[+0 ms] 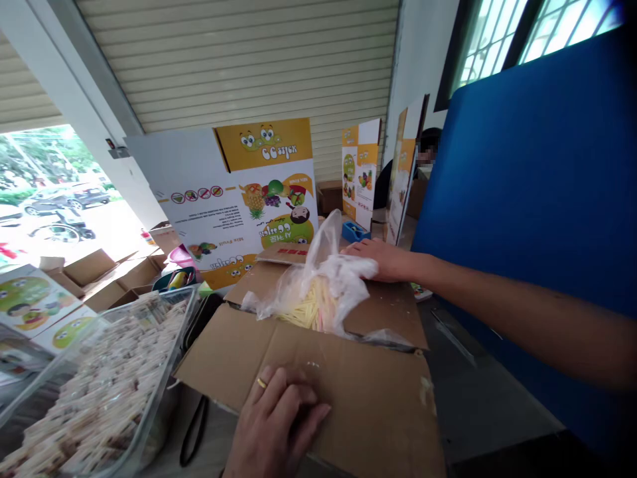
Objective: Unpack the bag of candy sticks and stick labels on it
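A cardboard box [348, 392] lies in front of me with its flaps spread. In its opening a crumpled clear plastic bag [326, 239] bunches up around a heap of thin, pale yellow sticks [304, 311], a few of them pinkish. My left hand [279, 411], wearing a ring, rests on the near flap with bent fingers; a gap shows between thumb and fingers, and nothing is visible in it. Behind the bag, my right hand [381, 257] lies over the far right flap, fingers stretched leftward. The bag partly covers that hand.
At left stands a clear plastic bin [144, 425] full of small wrapped sticks. Printed "CC Stick" cartons [233, 199] rise behind the box. A blue tape dispenser [355, 231] sits beyond my right hand. A large blue panel [527, 179] borders the right; a person [428, 143] is partly visible behind.
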Available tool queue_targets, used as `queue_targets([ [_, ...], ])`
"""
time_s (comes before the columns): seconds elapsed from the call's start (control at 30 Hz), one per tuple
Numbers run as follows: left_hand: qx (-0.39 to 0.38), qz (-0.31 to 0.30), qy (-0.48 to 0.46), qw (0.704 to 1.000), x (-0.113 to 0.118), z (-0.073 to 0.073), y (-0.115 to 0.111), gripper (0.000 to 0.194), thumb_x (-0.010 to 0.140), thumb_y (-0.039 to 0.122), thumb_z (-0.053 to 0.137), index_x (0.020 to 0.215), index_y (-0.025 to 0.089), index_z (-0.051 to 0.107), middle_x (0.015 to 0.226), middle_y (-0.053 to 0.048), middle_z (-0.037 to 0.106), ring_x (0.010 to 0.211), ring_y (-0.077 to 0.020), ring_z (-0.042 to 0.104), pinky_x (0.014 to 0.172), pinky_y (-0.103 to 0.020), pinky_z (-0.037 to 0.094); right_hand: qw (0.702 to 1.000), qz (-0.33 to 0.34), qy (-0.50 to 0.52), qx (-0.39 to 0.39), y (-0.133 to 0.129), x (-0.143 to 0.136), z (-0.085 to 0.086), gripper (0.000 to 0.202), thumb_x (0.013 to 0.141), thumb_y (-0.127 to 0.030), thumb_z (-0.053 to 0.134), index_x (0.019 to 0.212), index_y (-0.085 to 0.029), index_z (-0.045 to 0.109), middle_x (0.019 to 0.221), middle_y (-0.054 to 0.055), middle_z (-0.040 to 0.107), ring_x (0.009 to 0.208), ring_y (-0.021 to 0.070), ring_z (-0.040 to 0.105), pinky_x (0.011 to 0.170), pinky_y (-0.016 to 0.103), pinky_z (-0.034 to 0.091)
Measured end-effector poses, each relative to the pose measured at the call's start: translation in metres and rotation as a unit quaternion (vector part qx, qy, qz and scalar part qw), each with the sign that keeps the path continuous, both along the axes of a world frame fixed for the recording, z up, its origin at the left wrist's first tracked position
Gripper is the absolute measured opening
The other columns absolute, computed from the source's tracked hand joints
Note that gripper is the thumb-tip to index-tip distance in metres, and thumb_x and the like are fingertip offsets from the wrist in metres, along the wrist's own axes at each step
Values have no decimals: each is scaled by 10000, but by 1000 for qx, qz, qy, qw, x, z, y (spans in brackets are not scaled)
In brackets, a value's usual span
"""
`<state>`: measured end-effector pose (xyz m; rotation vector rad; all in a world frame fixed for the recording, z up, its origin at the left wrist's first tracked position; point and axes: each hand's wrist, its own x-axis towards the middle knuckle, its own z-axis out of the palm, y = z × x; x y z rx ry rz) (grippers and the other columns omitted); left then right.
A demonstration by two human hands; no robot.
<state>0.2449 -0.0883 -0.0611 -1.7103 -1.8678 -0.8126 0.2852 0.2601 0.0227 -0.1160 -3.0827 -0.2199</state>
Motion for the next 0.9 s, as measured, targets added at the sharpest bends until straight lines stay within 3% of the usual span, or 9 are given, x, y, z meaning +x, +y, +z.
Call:
queue_targets([
  [0.1,-11,47,51,998,-5,-5,3,296,978,312,593,1234,167,625,1410,-155,618,1387,-277,527,1030,-414,548,996,17,19,88,1,1,3,299,1013,-294,518,1250,-169,650,1128,128,733,999,278,690,762,326,425],
  [0.17,-46,49,102,993,-8,-9,4,427,968,254,584,1382,154,559,1535,-137,521,1509,-276,373,1172,-444,425,988,-32,73,134,13,-3,13,342,1059,-381,432,1214,-179,661,1030,124,749,929,278,700,689,313,377],
  [0.27,-78,32,145,986,-11,-13,6,481,935,165,579,1415,180,558,1556,-100,505,1549,-245,300,1281,-437,227,963,-128,154,179,40,-16,25,447,1073,-471,367,1198,-153,654,970,154,748,889,290,691,696,312,349],
  [0.33,-72,26,153,985,-15,-17,7,475,926,161,581,1401,173,573,1544,-113,513,1561,-241,275,1297,-437,162,950,-161,193,185,60,-30,27,467,1073,-467,364,1227,-116,632,1037,191,740,961,313,678,755,337,368],
  [0.47,-45,13,162,986,-21,-28,10,437,929,167,571,1366,159,594,1489,-138,559,1556,-235,289,1302,-443,146,930,-224,248,152,95,-58,13,514,1067,-460,389,1301,-51,594,1236,253,676,1145,374,609,909,428,384],
  [0.57,-34,11,162,986,-22,-33,10,427,928,164,564,1353,158,606,1483,-138,566,1546,-238,314,1300,-446,158,929,-251,251,104,110,-70,-1,516,1071,-450,370,1283,-47,613,1256,249,668,1159,370,592,952,464,383],
  [0.7,-40,22,156,987,-18,-31,10,449,921,161,572,1368,169,603,1510,-120,554,1541,-232,327,1300,-439,164,926,-231,279,103,104,-69,-6,504,1067,-398,346,1295,-28,600,1283,267,644,1212,376,542,1007,509,367],
  [0.83,-15,21,174,984,-23,-30,12,417,925,163,558,1336,172,630,1457,-115,607,1540,-228,331,1300,-433,176,921,-105,341,155,66,-56,2,439,1044,-244,344,1394,-63,537,1492,230,505,1373,351,412,1111,518,294],
  [0.9,5,16,198,980,-28,-36,14,372,946,187,544,1300,176,656,1411,-114,645,1532,-233,348,1303,-436,187,927,-66,342,142,45,-52,5,399,1043,-204,318,1302,-91,600,1396,210,577,1300,323,483,1089,473,328],
])
